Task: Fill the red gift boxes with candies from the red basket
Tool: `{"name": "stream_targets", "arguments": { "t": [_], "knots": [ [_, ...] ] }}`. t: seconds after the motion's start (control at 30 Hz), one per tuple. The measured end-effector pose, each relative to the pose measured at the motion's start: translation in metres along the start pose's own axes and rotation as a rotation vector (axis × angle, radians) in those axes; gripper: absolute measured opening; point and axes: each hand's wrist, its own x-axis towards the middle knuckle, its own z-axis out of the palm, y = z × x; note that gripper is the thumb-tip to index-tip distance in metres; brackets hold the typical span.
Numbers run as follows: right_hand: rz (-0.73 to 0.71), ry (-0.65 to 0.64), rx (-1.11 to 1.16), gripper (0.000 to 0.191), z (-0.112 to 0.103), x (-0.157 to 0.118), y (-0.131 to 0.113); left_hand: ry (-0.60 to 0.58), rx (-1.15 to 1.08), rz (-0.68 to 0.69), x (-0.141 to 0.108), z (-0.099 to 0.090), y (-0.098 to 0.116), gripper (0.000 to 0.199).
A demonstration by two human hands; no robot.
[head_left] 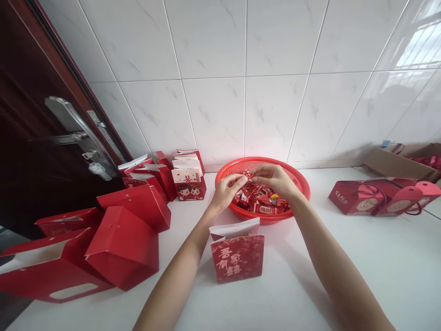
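Over the red plastic basket (299,184), my left hand (225,191) and my right hand (275,180) are close together with fingertips pinched. Between them is a small red-wrapped candy (247,175), partly hidden by the fingers. Below my hands lie many wrapped candies (265,204), mostly red, some with gold or yellow print. In front of the basket, between my forearms, a red paper gift box (237,259) stands upright with its top open and pale characters on its front.
Several red gift boxes (124,243) stand on the left, near a dark door (31,115) with a metal handle. A small box with cartoon faces (189,186) is by the tiled wall. On the right are red boxes with cords (361,197) and a cardboard carton (396,163).
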Motion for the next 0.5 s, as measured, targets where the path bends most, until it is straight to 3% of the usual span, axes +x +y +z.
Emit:
{"name": "stream_targets", "arguments": {
  "t": [0.17,0.3,0.4,0.5],
  "knots": [
    [-0.043,0.065,-0.081,0.026,0.009,0.004,0.003,0.008,-0.043,0.014,0.002,-0.001,-0.001,0.032],
    [-0.016,0.155,-0.176,0.025,-0.001,0.001,0.002,0.12,-0.13,0.021,0.004,0.0,-0.002,0.034],
    [0.096,0.154,-0.366,0.016,-0.018,0.0,0.008,0.206,-0.191,-0.023,0.005,-0.001,-0.004,0.037],
    [0.237,0.034,-0.727,0.016,-0.035,0.007,0.016,0.229,-0.214,-0.045,0.007,-0.001,-0.005,0.039]
  ]
}}
